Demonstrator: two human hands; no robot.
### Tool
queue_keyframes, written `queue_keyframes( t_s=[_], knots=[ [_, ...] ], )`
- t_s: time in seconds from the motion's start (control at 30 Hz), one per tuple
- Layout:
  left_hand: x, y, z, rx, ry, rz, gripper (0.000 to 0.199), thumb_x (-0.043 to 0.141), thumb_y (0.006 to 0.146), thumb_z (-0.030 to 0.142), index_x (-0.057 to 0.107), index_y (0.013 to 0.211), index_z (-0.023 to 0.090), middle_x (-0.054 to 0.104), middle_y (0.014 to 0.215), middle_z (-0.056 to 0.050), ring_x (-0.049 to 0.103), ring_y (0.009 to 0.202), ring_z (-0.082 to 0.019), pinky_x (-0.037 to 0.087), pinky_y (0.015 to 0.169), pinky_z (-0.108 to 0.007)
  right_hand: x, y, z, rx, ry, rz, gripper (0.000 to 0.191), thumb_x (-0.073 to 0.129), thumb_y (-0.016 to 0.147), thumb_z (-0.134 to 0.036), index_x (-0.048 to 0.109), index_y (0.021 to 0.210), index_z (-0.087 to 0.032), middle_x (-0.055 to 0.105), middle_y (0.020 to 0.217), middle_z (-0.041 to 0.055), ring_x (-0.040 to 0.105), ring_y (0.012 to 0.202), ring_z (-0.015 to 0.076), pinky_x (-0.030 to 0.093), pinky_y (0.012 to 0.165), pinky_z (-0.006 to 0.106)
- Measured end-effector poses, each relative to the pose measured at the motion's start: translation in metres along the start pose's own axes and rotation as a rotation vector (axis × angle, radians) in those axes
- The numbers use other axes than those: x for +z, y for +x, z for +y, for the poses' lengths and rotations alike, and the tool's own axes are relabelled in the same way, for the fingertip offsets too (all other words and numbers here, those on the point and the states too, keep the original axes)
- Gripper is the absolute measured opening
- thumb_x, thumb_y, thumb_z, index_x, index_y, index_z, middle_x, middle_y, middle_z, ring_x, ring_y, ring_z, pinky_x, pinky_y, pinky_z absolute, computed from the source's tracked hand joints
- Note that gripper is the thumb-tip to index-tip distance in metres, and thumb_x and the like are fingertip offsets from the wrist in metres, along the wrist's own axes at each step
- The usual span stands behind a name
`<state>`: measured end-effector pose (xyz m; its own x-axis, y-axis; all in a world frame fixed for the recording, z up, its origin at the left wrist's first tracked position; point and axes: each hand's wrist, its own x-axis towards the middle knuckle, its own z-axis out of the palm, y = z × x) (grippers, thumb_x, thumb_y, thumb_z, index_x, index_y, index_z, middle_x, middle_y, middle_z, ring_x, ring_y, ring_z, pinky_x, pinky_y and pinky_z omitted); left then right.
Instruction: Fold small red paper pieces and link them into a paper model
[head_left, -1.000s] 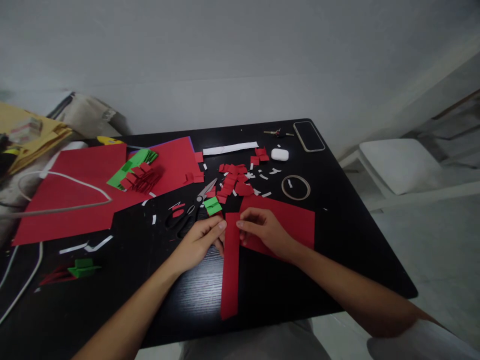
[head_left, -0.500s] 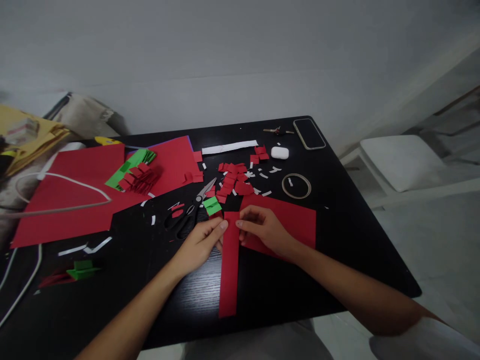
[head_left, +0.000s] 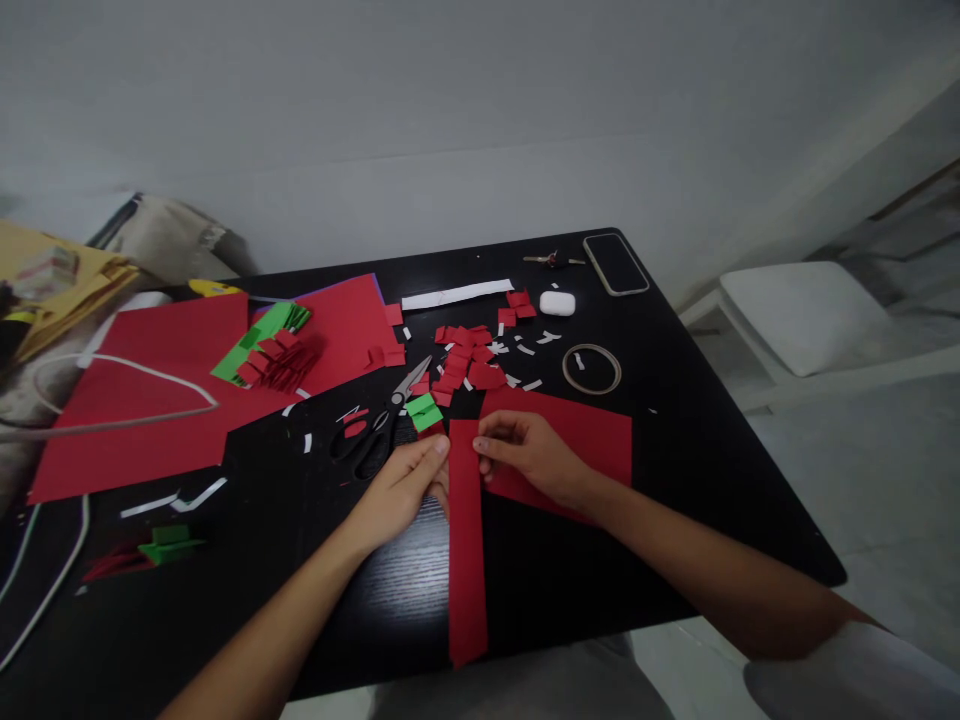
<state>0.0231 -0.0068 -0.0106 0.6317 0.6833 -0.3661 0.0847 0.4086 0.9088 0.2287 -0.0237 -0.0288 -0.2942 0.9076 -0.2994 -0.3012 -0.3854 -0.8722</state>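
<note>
A long red paper strip runs toward the table's front edge between my hands. My left hand pinches its upper left edge between thumb and fingers. My right hand has its fingertips pressed together at the strip's upper right edge, over a red sheet. Just beyond my left hand lie a small green folded piece and black-handled scissors, blades partly apart. Red folded pieces are heaped past the strip's top end, with white paper scraps around them.
A tape roll, white case, keys and phone lie at the back right. Large red sheets, a folded red bundle and white cables are on the left. A white stool stands right.
The strip's lower end has swung slightly right and nearer the table's front edge. Both hands have stayed almost in place at its top.
</note>
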Motion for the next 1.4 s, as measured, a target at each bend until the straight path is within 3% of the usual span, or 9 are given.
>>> queue_keyframes(
  t_s=[0.43, 0.83, 1.4],
  knots=[
    [0.0025, 0.0004, -0.0045, 0.041, 0.029, -0.013, 0.063, 0.046, 0.098, 0.068, 0.073, 0.098, 0.011, 0.072, 0.075, -0.008, 0.066, 0.065, -0.016, 0.053, 0.062, -0.026, -0.0040, 0.0017, -0.0010, -0.009, 0.034, -0.059, 0.029, 0.086, 0.077, -0.040, 0.073, 0.089, -0.016, 0.068, 0.060, -0.0035, 0.059, 0.055, 0.0099, 0.048, 0.060, 0.024],
    [0.0032, 0.0010, -0.0056, 0.016, -0.007, -0.051, 0.064, 0.048, 0.095, 0.071, 0.071, 0.102, 0.011, 0.068, 0.067, -0.006, 0.065, 0.052, -0.017, 0.055, 0.049, -0.027, -0.0036, 0.0000, -0.0059, -0.015, 0.008, -0.083, 0.027, 0.084, 0.080, -0.040, 0.073, 0.086, -0.016, 0.066, 0.058, -0.0038, 0.057, 0.054, 0.0097, 0.044, 0.059, 0.024],
    [0.0024, 0.0006, -0.0055, 0.021, 0.004, -0.079, 0.066, 0.045, 0.097, 0.070, 0.073, 0.102, 0.011, 0.072, 0.072, -0.008, 0.068, 0.062, -0.018, 0.055, 0.057, -0.027, -0.0059, 0.0001, -0.0045, -0.020, -0.001, -0.123, 0.023, 0.081, 0.084, -0.037, 0.072, 0.087, -0.016, 0.067, 0.060, -0.0033, 0.058, 0.055, 0.0094, 0.044, 0.060, 0.023]
  ],
)
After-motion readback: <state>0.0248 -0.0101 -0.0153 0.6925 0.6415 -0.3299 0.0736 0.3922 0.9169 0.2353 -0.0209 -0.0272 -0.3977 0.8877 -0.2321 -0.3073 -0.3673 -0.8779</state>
